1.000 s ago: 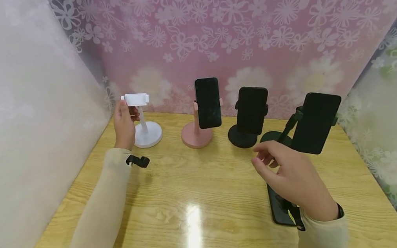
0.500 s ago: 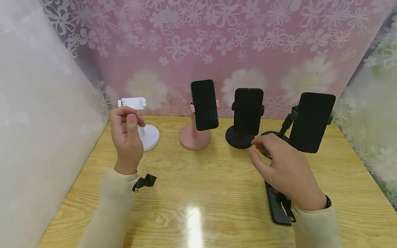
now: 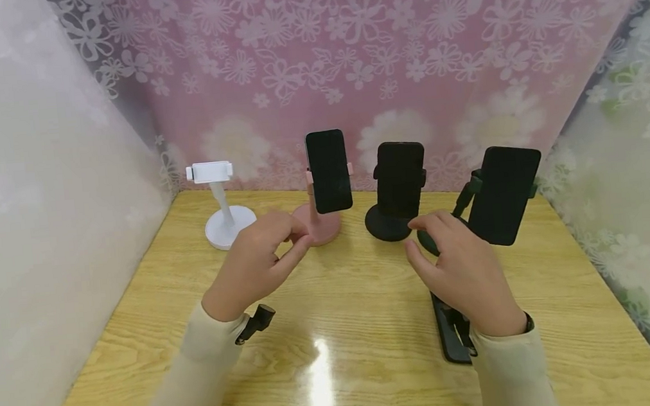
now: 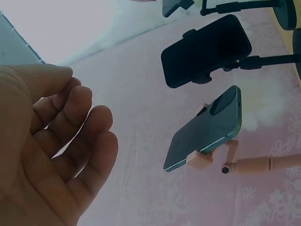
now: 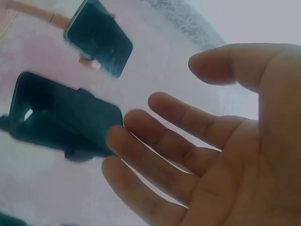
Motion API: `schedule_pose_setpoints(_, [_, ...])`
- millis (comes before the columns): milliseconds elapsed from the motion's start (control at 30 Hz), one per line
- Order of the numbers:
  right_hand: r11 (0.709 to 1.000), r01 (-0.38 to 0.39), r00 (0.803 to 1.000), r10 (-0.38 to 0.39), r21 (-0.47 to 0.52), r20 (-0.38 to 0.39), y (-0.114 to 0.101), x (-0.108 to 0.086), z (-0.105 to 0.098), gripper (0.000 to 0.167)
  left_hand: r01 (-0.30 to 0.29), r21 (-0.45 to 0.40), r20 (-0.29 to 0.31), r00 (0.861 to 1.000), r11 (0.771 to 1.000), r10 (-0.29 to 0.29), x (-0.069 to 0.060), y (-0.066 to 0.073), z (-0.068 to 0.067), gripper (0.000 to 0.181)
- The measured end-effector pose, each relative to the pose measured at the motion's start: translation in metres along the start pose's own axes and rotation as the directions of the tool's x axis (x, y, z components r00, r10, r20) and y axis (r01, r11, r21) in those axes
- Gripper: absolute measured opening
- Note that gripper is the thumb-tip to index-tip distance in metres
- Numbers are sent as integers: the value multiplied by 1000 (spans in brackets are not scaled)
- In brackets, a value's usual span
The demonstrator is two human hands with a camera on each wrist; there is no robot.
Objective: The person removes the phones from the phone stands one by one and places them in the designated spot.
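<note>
My left hand (image 3: pixel 260 260) hovers over the table in front of the pink phone stand (image 3: pixel 323 229), which carries an upright phone (image 3: pixel 329 170). Its fingers are loosely bent, thumb near the fingertips, with nothing held; the left wrist view shows the same hand (image 4: pixel 70 136) apart from the phones. My right hand (image 3: pixel 461 268) is held above a black phone (image 3: pixel 452 340) lying on the table and partly hides it. In the right wrist view, that hand's fingers (image 5: pixel 164 136) are relaxed and spread around nothing. A white phone stand (image 3: pixel 224 218) shows its bare clamp at the far left.
A black stand (image 3: pixel 388 226) holds a phone (image 3: pixel 401 180) right of the pink one. Farther right, a dark green stand (image 3: pixel 466 197) bears a tilted phone (image 3: pixel 504 194). The wooden table (image 3: pixel 293 367) is bounded by a pink floral curtain (image 3: pixel 348 65) behind and pale side panels.
My left hand has let go of the white stand's clamp, drawn back toward me and swung right to the front of the pink stand. My right hand has barely moved.
</note>
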State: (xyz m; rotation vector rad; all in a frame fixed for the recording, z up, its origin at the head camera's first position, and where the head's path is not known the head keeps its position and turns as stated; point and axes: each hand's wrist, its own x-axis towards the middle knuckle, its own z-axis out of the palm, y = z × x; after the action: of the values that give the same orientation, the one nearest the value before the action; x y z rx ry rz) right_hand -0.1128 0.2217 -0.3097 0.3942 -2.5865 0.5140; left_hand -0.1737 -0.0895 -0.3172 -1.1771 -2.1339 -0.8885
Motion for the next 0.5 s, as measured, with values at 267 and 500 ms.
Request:
schedule_pose_setpoints(267, [998,-45,999,46,-48,28,9,5,9,31,75,4,87,993,997,-75,-5,-5,12,10])
schedule_pose_setpoints(500, [997,-67,992,71,-46,105,11,7,10,34,152,4,120,981,988,-152,-4,-12,17,8])
